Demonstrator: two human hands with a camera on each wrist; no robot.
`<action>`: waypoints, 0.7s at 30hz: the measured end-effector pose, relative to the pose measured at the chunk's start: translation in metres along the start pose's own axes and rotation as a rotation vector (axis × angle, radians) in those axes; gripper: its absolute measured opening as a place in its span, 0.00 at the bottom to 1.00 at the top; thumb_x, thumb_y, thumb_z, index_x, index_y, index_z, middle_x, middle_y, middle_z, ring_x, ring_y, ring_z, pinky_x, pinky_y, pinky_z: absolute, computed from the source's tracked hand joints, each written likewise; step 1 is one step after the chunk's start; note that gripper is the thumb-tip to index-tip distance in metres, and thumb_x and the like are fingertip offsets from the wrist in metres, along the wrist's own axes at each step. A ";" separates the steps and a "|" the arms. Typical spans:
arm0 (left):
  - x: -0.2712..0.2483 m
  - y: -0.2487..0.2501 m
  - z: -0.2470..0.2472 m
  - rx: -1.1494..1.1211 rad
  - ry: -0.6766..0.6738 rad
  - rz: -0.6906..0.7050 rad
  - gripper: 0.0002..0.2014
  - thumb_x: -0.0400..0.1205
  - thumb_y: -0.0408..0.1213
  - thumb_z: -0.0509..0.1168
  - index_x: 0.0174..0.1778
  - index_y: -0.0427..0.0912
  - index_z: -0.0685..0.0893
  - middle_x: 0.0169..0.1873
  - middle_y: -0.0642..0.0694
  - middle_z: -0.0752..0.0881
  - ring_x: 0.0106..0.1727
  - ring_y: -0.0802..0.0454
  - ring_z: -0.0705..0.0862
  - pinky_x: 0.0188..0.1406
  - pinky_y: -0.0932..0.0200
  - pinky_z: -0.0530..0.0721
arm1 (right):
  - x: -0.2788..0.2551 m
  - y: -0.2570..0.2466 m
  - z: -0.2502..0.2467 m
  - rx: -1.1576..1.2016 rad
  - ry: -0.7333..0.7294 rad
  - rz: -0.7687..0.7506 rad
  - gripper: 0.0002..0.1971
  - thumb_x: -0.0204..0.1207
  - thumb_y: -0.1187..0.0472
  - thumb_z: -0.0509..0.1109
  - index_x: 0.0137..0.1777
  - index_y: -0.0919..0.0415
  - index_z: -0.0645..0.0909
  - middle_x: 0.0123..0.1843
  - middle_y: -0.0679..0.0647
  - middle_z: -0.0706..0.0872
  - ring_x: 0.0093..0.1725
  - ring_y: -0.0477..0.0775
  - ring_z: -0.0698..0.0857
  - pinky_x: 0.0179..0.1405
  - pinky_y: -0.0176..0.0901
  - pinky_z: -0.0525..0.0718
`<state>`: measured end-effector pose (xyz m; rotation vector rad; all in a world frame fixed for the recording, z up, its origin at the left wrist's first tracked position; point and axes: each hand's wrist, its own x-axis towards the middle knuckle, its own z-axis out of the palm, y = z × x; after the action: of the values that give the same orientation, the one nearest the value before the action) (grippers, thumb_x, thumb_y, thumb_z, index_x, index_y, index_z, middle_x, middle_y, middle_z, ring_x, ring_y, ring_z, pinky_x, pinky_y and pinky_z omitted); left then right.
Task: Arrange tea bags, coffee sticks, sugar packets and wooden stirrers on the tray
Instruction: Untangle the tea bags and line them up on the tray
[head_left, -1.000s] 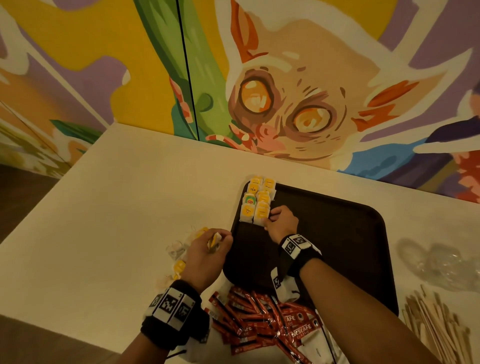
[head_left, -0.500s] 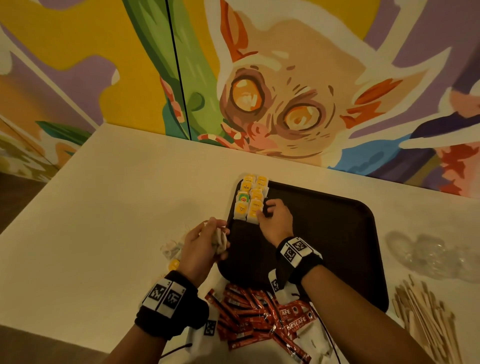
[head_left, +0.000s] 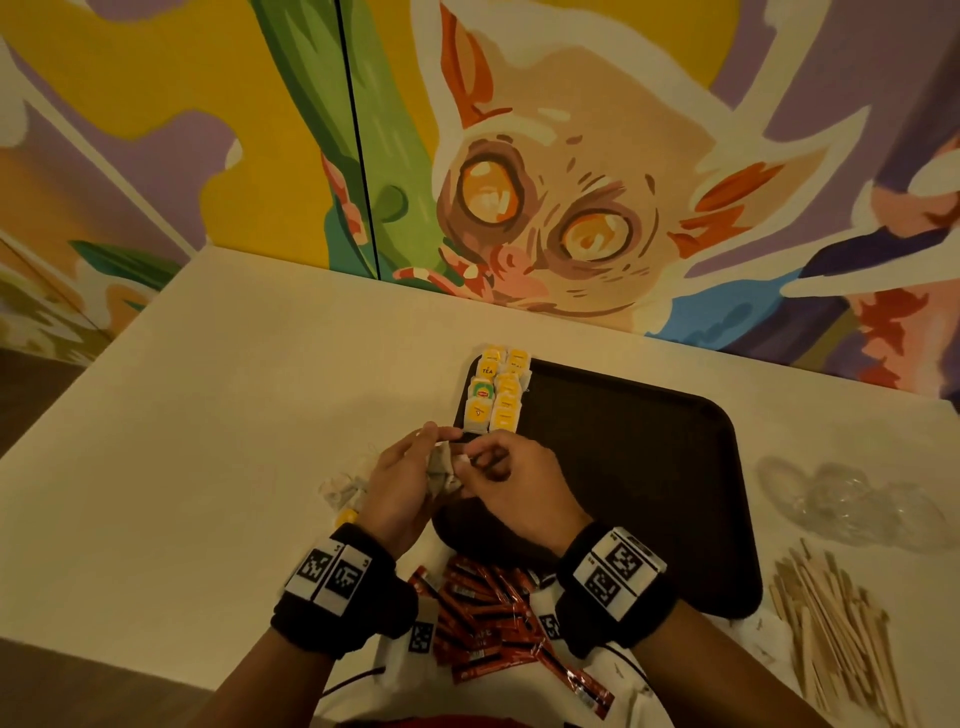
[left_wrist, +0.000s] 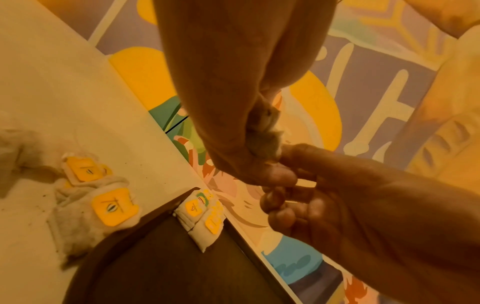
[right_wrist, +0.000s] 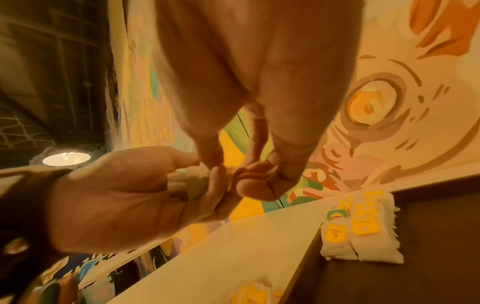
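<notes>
Both hands meet above the tray's (head_left: 649, 467) left edge: the left hand (head_left: 400, 483) has its fingers curled around a crumpled tea bag (head_left: 441, 470), and the right hand (head_left: 511, 486) pinches a small part of this same bag between thumb and fingers. Two rows of tea bags (head_left: 496, 389) lie in the far left corner of the tray, and some loose ones (left_wrist: 103, 197) lie on the bench (head_left: 208, 415) just left of it. The coffee sticks (head_left: 493, 613) lie at the near edge of the bench, and the stirrers (head_left: 831, 623) at its near right corner.
</notes>
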<state>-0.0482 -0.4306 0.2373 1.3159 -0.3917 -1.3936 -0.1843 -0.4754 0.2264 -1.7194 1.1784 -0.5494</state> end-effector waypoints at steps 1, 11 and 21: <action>-0.001 0.000 0.001 0.013 0.002 0.006 0.18 0.89 0.41 0.54 0.56 0.32 0.85 0.40 0.44 0.92 0.41 0.51 0.91 0.36 0.54 0.89 | -0.001 0.001 0.001 0.022 0.020 0.028 0.09 0.76 0.56 0.77 0.54 0.52 0.85 0.45 0.45 0.85 0.44 0.45 0.88 0.48 0.41 0.89; -0.004 -0.008 -0.001 0.037 -0.003 -0.031 0.17 0.89 0.40 0.56 0.56 0.30 0.83 0.50 0.29 0.86 0.49 0.38 0.88 0.49 0.40 0.89 | -0.009 0.002 0.002 0.160 0.114 0.036 0.07 0.71 0.64 0.80 0.47 0.54 0.89 0.44 0.46 0.91 0.47 0.40 0.89 0.46 0.40 0.90; 0.000 -0.009 -0.014 -0.020 0.063 -0.055 0.07 0.84 0.28 0.63 0.55 0.37 0.84 0.45 0.39 0.86 0.36 0.49 0.84 0.27 0.57 0.84 | -0.015 0.003 -0.009 0.268 0.213 0.036 0.13 0.74 0.67 0.77 0.56 0.52 0.86 0.45 0.49 0.88 0.46 0.40 0.88 0.51 0.35 0.88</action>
<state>-0.0409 -0.4220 0.2248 1.3600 -0.3005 -1.3942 -0.1995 -0.4663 0.2301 -1.4356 1.2201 -0.8454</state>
